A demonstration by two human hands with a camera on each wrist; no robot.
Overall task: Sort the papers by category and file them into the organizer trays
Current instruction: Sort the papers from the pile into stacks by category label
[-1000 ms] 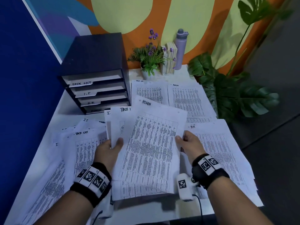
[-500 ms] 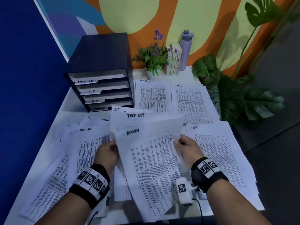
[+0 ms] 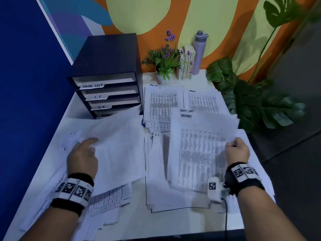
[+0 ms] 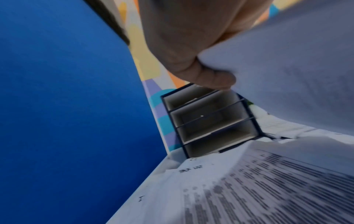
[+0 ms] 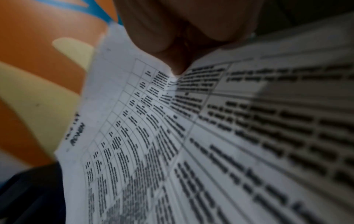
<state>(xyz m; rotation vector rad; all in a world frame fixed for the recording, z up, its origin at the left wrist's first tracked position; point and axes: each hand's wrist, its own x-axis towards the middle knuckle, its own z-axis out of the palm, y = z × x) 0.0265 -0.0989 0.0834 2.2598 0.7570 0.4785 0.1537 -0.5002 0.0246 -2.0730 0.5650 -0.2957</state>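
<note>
Right hand (image 3: 237,151) pinches the right edge of a printed sheet (image 3: 199,150) headed ADMIN, lifted and tilted above the desk at 3 o'clock from centre; right wrist view shows fingertips (image 5: 162,44) curled onto that edge. Left hand (image 3: 83,157) grips a blurred sheet (image 3: 119,148), blank side up, at 9 o'clock, its far corner reaching the organizer's bottom tray; thumb (image 4: 214,78) curls over its edge in the left wrist view. Organizer (image 3: 107,66) sits at 11 o'clock against the blue wall (image 3: 26,84), four trays facing the person, labels TASK LIST, I.T, H.R., lowest partly hidden. I.T. stack (image 3: 156,171) lies between the hands. Task-list pile (image 3: 163,101) and admin pile (image 3: 205,101) at 12–1 o'clock, just beside the organizer. More papers cover the desk (image 3: 139,223) to its left and right edges; bare strip along the near edge. Both forearms reach forward, wrists banded, palms down. Flower pot (image 3: 165,66), books (image 3: 188,63), bottle (image 3: 198,53) along the far edge; big plant (image 3: 260,101) off the right edge.
</note>
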